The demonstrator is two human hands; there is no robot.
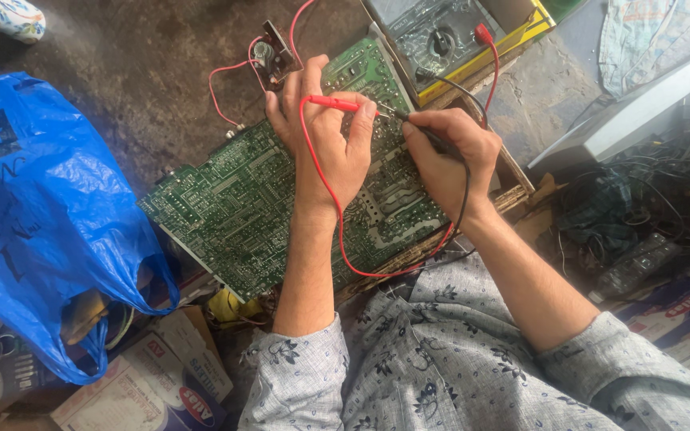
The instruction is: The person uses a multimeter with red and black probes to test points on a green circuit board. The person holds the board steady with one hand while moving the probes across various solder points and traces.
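A large green circuit board (233, 199) lies solder side up across my lap and a wooden frame. My left hand (321, 140) rests on the board and pinches a red test probe (333, 102) between thumb and fingers, tip pointing right. My right hand (445, 156) grips a black test probe (421, 128), tip pressed onto the board close to the red probe's tip. A red lead (337, 227) loops down over my left wrist, and a black lead runs past my right wrist. Both leads go up to a multimeter (433, 36) at the top.
A blue plastic bag (37, 215) lies at the left with printed cardboard boxes (153, 383) below it. A small part on red wires (269, 56) sits above the board. Tangled cables and a grey casing (640, 120) fill the right side. The floor is rough concrete.
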